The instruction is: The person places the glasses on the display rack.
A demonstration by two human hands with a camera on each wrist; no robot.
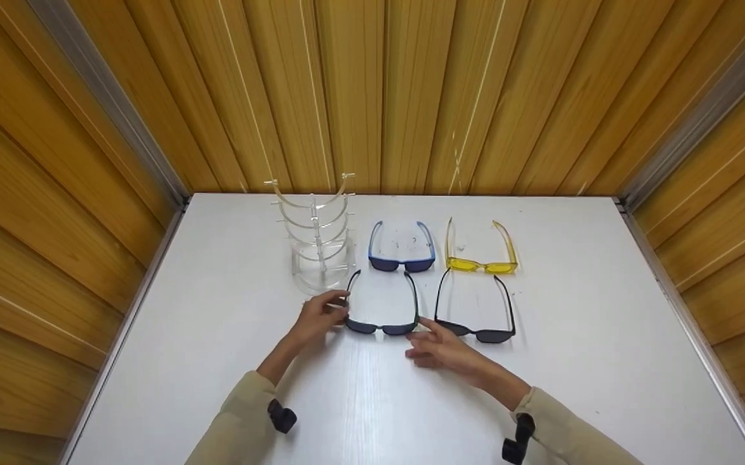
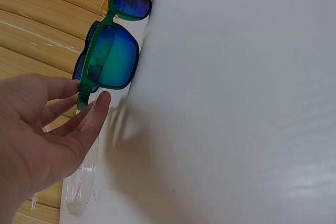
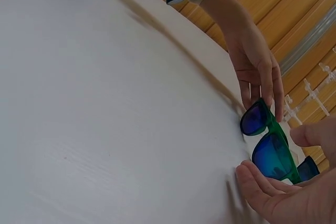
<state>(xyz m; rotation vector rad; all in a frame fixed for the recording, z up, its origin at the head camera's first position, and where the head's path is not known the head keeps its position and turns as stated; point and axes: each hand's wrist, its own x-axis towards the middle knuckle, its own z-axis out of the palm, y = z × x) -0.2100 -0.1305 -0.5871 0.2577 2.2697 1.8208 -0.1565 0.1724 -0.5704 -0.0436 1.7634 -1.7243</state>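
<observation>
Dark sunglasses with green frame parts (image 1: 382, 328) have their arms unfolded toward the back; blue-green lenses (image 2: 113, 56) show in the wrist views. My left hand (image 1: 318, 318) holds their left corner by the hinge, thumb and fingers on either side of it. At the opposite corner is my right hand (image 1: 446, 349), its thumb (image 3: 305, 135) and fingers (image 3: 257, 179) around the hinge end. Just right of that hand lie black sunglasses (image 1: 493, 336), arms unfolded. Beyond the left hand stands a clear tiered eyewear stand (image 1: 320, 242) without glasses on it.
Blue-framed sunglasses (image 1: 402, 265) and yellow sunglasses (image 1: 481, 266) rest in a back row, arms unfolded. The white table (image 1: 372, 413) meets wood-patterned walls (image 1: 411, 97) at the back and sides. A black wrist camera (image 1: 280, 416) sits on the left sleeve.
</observation>
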